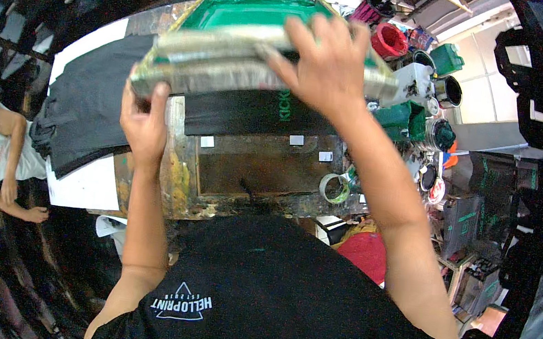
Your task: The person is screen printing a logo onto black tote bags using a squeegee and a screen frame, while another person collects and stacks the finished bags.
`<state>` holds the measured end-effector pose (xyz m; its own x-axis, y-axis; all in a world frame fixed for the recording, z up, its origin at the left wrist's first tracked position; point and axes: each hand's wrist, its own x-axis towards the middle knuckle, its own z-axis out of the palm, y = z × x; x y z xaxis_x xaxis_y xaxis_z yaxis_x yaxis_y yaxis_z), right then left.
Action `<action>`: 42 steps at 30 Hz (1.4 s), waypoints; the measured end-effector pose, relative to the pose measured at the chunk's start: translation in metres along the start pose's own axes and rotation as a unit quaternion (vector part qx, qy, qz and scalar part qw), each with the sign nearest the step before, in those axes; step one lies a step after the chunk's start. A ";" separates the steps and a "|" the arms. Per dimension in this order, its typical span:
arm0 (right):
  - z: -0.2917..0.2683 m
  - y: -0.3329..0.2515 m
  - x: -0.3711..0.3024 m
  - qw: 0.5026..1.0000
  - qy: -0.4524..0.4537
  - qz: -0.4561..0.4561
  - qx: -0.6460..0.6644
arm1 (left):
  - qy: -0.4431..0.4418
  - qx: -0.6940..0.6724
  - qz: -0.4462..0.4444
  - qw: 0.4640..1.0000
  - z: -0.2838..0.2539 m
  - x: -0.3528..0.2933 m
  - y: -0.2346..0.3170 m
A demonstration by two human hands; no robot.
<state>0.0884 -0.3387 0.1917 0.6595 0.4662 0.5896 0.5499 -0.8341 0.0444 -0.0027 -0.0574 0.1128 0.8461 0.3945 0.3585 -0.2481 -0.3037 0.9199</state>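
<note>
Screen frame [229,79] fills upper centre, left hand [145,122] clamped on its near-left corner, right hand [330,70] blurred over it, grip unclear. Room opens below over black cloth [230,118]; stained table [175,180] beneath, paint pots [390,42] upper right.

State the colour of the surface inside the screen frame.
Green: the surface inside the screen frame shows best in the head view.

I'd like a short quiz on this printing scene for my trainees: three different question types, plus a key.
1. What lies left of the frame?
A) red bucket
B) dark cloth pile
C) green tub

2. True or false: the tape roll lies to the right of the green lettering.

3. Fill in: the left fingers hold the frame at its ____ left corner.

Key: 1 B; 2 true; 3 near.
</note>
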 end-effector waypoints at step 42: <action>-0.019 0.038 0.105 1.000 0.005 0.023 0.004 | 0.385 0.419 -0.048 0.821 -0.270 -0.022 -0.108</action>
<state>0.1687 -0.3268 0.2709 0.6784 0.4248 0.5994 0.5238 -0.8518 0.0109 -0.1222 0.2011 0.0482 0.2134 0.7852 0.5814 0.4868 -0.6014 0.6335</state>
